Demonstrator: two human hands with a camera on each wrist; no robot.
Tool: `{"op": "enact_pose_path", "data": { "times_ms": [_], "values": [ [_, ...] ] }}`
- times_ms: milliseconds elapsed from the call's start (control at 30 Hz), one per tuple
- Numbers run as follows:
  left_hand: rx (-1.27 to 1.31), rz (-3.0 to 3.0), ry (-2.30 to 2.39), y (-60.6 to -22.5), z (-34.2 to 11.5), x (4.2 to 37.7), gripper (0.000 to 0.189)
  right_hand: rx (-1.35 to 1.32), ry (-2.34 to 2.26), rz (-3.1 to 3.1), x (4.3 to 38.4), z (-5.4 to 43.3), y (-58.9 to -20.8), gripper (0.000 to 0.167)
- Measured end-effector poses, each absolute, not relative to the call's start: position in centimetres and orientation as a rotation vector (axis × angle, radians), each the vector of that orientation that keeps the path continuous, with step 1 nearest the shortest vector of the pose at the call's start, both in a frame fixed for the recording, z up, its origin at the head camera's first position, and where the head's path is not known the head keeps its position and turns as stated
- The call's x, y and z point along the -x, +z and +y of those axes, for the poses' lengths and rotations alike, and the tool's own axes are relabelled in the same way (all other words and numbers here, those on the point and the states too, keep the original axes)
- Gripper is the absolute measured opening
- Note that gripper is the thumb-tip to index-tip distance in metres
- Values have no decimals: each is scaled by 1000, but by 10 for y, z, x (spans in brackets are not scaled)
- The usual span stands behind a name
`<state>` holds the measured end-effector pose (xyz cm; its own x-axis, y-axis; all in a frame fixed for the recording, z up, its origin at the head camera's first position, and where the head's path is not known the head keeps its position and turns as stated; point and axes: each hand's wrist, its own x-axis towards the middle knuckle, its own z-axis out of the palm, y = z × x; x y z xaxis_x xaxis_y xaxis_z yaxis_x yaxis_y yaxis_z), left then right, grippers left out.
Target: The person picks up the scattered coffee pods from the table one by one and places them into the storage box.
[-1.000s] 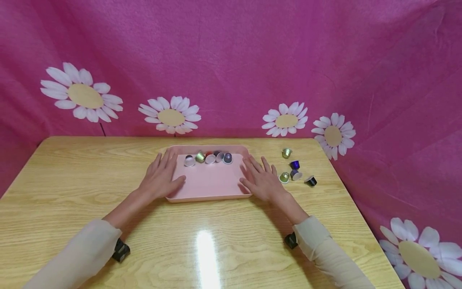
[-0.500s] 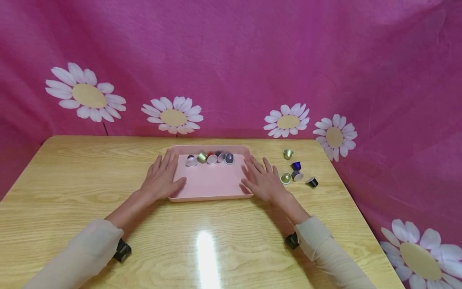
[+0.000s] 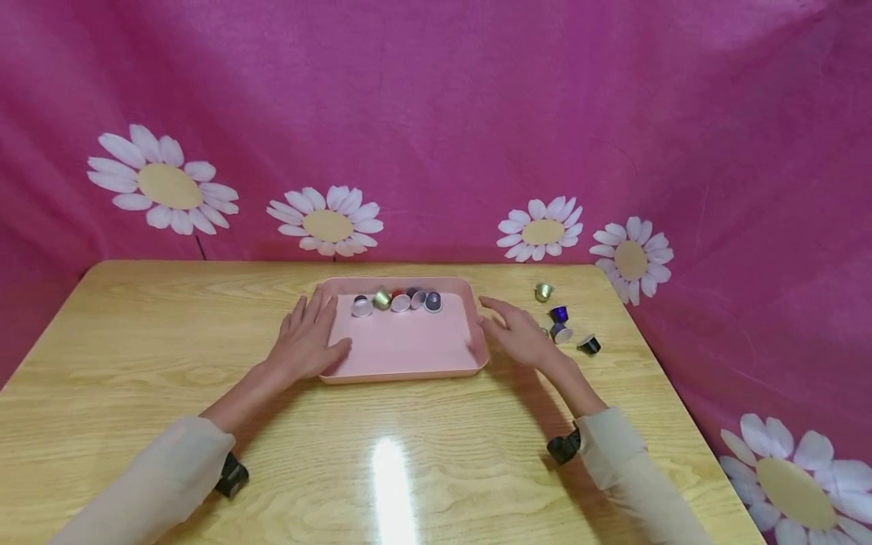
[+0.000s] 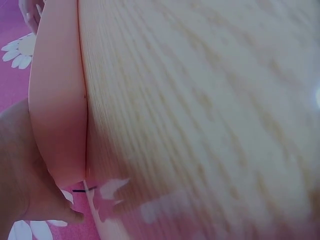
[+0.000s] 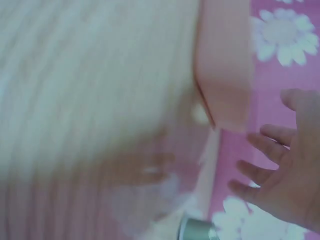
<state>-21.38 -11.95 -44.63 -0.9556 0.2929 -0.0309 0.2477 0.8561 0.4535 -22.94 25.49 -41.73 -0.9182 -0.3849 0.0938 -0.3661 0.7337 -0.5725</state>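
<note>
A pink tray (image 3: 409, 341) lies on the table, with several coffee capsules along its far side. Among them are a gold capsule (image 3: 382, 299) and a dark purple capsule (image 3: 433, 302). My left hand (image 3: 304, 338) rests on the tray's left rim with fingers extended and thumb over the inside. My right hand (image 3: 519, 334) is just off the tray's right rim, holding nothing, its fingers loosely bent. In the right wrist view the fingers (image 5: 270, 150) are spread apart beside the tray's wall (image 5: 225, 65). The right hand partly hides a capsule behind it.
Right of the tray, loose capsules lie on the wooden table (image 3: 272, 469): a pale gold capsule (image 3: 543, 292), a blue capsule (image 3: 559, 314), a purple capsule (image 3: 562, 333) and a black capsule (image 3: 589, 345). A pink flowered cloth (image 3: 436, 136) hangs behind the table.
My right hand has come off the tray's right rim and moved a little to the right, now covering most of the green-gold capsule. The left hand stays on its rim.
</note>
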Motion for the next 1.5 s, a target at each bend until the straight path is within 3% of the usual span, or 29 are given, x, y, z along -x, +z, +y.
{"op": "enact_pose_path", "data": {
  "times_ms": [233, 400, 633, 900, 1500],
  "values": [
    [-421, 2927, 705, -445, -118, 212, 85, 408, -1050, 3016, 225, 307, -403, 45],
    [-428, 2924, 689, -445, -117, 212, 83, 249, -1371, 2987, 217, 351, -399, 38],
    [-439, 2929, 696, -446, -119, 212, 83, -9, -1748, 2776, 208, 397, -409, 48],
    [-445, 2930, 696, -447, -119, 212, 81, -220, -1578, 2639, 203, 414, -425, 64],
    [-481, 2950, 680, -445, -119, 211, 79, -245, -1369, 2705, 205, 424, -447, 52]
  ]
}}
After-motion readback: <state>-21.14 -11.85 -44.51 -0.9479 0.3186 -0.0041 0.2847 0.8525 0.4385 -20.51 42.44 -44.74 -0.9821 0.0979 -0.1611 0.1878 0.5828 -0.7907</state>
